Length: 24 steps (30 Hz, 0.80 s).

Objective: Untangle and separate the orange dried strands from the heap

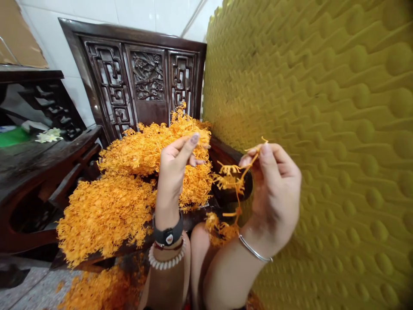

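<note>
My right hand (pixel 274 181) pinches the upper end of a thin orange plastic flower sprig (pixel 238 185) between thumb and fingers. The sprig hangs down with curled, finger-like tufts along it, its lower tufts reaching over my lap. To the left, my left hand (pixel 177 163) is raised with thumb and index finger pressed together; orange pieces behind its fingertips hide whether anything is in the pinch. Beyond that hand lies a large heap of similar orange sprigs (pixel 129 155), spread over a dark wooden seat.
More orange pieces (pixel 103 288) lie on the floor at lower left. A yellow bumpy foam mat (pixel 322 129) stands upright close on my right. Carved dark wood panelling (pixel 148 77) rises behind the heap. At left, a dark wooden table (pixel 19 163) bears pale flowers (pixel 49 135).
</note>
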### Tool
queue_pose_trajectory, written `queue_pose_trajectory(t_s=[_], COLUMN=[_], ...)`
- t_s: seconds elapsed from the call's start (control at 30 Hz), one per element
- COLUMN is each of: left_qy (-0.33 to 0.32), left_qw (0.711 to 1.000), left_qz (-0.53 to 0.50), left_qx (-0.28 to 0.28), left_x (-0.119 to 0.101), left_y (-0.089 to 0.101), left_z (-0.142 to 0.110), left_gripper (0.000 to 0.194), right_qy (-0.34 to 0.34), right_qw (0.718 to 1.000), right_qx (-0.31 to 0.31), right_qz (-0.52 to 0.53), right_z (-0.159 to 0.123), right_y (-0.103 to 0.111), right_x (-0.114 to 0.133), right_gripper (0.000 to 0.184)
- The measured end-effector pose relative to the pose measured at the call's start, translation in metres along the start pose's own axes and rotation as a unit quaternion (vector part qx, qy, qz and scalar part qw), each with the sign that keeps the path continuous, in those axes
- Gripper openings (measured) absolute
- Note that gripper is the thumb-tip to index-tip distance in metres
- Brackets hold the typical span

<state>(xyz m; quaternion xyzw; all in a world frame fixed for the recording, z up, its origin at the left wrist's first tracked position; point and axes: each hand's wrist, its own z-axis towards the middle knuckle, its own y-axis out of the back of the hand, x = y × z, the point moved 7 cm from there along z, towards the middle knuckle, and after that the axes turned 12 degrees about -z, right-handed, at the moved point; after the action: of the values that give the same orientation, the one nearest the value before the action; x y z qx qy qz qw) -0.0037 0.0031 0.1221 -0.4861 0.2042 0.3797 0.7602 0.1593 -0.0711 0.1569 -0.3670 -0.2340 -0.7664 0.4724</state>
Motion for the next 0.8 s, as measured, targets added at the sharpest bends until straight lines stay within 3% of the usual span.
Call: queue_pose_trajectory(t_s=[0.1,0.2,0.53,0.8], left_qy=[0.021,0.03,0.116,0.138], left_qw=[0.995,0.991,0.989,0.99], left_qz=[0.049,0.078,0.042,0.022], left_qx=[0.08,0.107,0.085,0.036], left_x=[0.002,0.003,0.016,0.024], left_y=[-0.02,-0.022,-0.016,-0.006], left_z=[-0.007,-0.009,-0.008,-0.006], left_gripper=[0.025,0.024,0.028,0.044], right_qy=[0.003,0.005,0.038,0.074], right_qw=[1.0,1.0,0.997,0.996], right_qx=[-0.001,0.009,0.018,0.008], right_qz=[-0.002,0.004,0.057,0.042], right_z=[0.004,0.003,0.003,0.004], right_y=[-0.003,-0.004,-0.012,-0.022], right_x=[-0.006,-0.005,0.002,0.006], right_gripper=[0.012,0.005,0.011,0.012])
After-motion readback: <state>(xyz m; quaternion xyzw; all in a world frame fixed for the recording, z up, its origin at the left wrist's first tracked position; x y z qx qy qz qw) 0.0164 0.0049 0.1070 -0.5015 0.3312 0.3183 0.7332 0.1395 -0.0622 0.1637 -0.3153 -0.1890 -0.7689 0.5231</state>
